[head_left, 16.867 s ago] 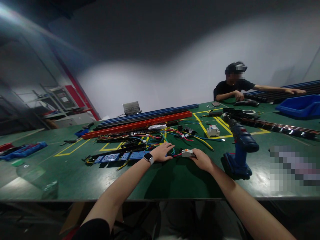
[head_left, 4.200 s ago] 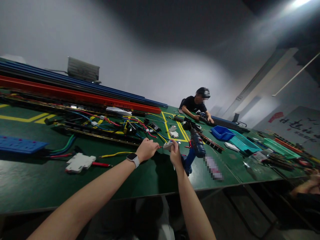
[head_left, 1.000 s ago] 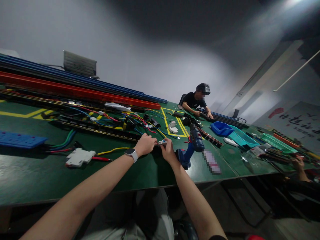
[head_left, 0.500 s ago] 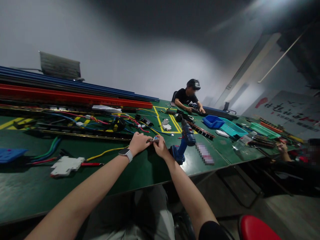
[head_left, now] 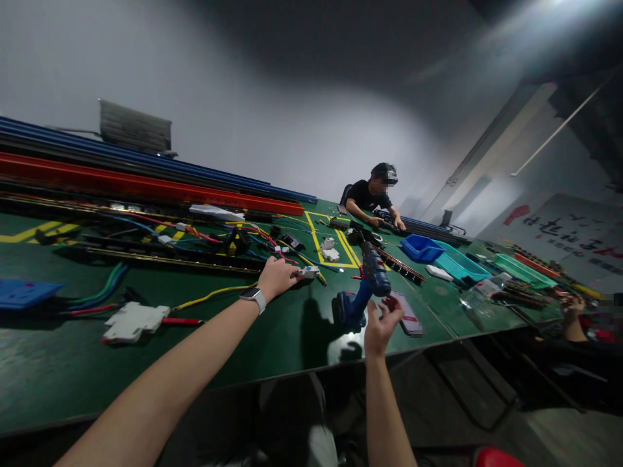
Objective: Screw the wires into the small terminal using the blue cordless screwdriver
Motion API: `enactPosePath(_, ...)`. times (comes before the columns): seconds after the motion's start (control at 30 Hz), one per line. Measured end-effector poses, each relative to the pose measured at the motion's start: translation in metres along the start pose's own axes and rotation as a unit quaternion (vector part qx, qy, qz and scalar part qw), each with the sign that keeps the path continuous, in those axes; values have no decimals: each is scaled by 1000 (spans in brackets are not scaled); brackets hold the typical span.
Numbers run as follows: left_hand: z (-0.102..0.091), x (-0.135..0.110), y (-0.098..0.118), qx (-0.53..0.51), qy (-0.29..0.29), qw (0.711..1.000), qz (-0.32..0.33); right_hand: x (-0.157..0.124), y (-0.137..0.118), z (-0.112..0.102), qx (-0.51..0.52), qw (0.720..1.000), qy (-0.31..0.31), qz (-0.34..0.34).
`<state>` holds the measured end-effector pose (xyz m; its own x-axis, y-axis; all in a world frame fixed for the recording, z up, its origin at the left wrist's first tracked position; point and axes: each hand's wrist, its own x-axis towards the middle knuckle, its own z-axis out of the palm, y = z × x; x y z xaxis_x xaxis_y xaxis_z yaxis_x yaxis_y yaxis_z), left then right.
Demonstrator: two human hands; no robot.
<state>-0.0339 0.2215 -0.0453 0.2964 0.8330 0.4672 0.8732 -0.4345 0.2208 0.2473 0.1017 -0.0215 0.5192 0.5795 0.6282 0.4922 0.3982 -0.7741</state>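
My left hand [head_left: 277, 279], with a watch on its wrist, is closed on a small white connector block [head_left: 308, 272] with a yellow wire end beside it. My right hand [head_left: 383, 324] is raised off the table with its fingers apart and nothing in them. Just behind and left of it, a blue cordless drill [head_left: 360, 295] stands upright on its battery. A phone [head_left: 407, 316] lies to the right of the drill, partly behind my fingers. Near my left forearm sits a white circuit breaker [head_left: 136, 321] with a red wire.
Loose coloured wires [head_left: 195, 230] and metal rails [head_left: 170, 256] spread across the green table [head_left: 233, 357]. Blue [head_left: 421, 248] and teal trays [head_left: 462, 264] and a plastic bottle [head_left: 489, 285] stand right. A co-worker [head_left: 372, 198] sits at the far side; another person's hand [head_left: 573, 308] shows at right.
My right hand has left the small block and moved right, toward the drill, with its fingers opened. My left hand still holds the block. The view has shifted slightly.
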Motion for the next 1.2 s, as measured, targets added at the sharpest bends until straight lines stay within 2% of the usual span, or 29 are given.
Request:
enactPosePath(0.07, 2, 3, -2, -4, 5, 1000, -1, 22, 2, 2, 42, 991, -111, 63)
enactPosePath(0.13, 4, 5, -3, -4, 10, 1000, -2, 39, 0, 9, 80, 968, -207, 117)
enactPosePath(0.2, 5, 8, -5, -2, 15, 1000, -6, 49, -3, 19, 123, 945, -257, 161)
enactPosePath(0.33, 7, 13, -7, -3, 19, 1000, -15, 59, -6, 35, 177, 926, -265, 202)
enactPosePath(0.53, 9, 17, -9, 12, 14, 999, -29, 50, -15, 43, 129, 928, -273, 218)
enactPosePath(0.7, 10, 17, -11, 15, 11, 1000, -25, 28, -48, 44, 137, 889, -347, 267)
enactPosePath(0.87, 10, 17, -12, 1, 10, 1000, -24, 18, -79, 43, 130, 844, -412, 316)
enactPosePath(1.03, 8, 16, -10, -11, 15, 999, -34, 14, -96, 37, 83, 838, -430, 324)
enactPosePath(1.2, 6, 15, -8, 4, 18, 999, -33, 15, -97, 36, 55, 832, -447, 325)
